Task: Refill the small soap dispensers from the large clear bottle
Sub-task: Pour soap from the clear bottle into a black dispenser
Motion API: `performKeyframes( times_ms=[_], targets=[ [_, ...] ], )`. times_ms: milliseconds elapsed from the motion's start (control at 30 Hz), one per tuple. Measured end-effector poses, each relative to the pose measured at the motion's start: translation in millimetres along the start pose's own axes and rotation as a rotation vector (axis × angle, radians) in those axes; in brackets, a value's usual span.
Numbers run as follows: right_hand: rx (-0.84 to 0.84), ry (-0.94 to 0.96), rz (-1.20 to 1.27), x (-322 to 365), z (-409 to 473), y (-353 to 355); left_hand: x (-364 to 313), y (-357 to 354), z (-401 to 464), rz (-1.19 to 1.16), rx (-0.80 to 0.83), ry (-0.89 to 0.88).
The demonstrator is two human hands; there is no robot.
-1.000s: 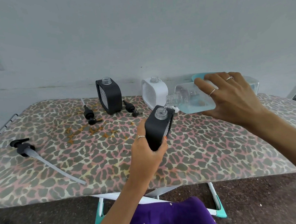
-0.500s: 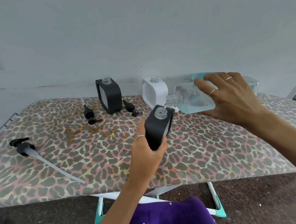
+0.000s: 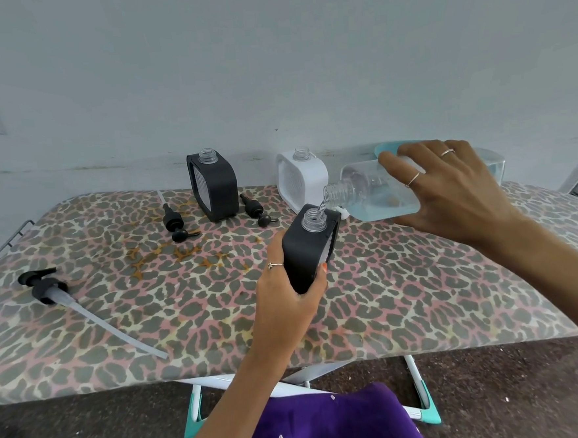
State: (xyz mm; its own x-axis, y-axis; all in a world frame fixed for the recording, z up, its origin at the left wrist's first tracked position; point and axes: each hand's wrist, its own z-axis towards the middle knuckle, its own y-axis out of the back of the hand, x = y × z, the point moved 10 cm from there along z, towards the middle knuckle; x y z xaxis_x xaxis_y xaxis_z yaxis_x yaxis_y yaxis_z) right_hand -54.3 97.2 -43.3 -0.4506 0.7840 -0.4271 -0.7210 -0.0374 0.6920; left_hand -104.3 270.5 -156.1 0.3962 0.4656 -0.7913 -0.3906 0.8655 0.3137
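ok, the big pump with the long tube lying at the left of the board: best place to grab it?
Probably by the black collar of the large pump, coming from above. It lies flat on the ironing board, spout toward the left edge, with its thin dip tube trailing toward the near edge; the collar is the thickest, stiffest part, and the tube looks likely to flex.

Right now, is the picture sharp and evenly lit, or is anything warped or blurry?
Head view: soft, even light without hard shadows; wide-angle lens bows the leopard-print ironing board at its edges; the tilted large clear bottle and the black dispenser in the left hand are sharp.
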Motion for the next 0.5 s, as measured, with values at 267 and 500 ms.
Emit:
performKeyframes(
  times_ms=[267, 500],
  targets=[
    [0.005, 0.0, 0.005, 0.8, 0.5, 0.1, 3.0, -2.2, -0.1, -0.046, 0.02, 0.011],
    [0.011, -0.001, 0.009, 0.7, 0.0, 0.0, 9.1, -5.6, -0.2, -0.18, 0.042, 0.089]
  ],
)
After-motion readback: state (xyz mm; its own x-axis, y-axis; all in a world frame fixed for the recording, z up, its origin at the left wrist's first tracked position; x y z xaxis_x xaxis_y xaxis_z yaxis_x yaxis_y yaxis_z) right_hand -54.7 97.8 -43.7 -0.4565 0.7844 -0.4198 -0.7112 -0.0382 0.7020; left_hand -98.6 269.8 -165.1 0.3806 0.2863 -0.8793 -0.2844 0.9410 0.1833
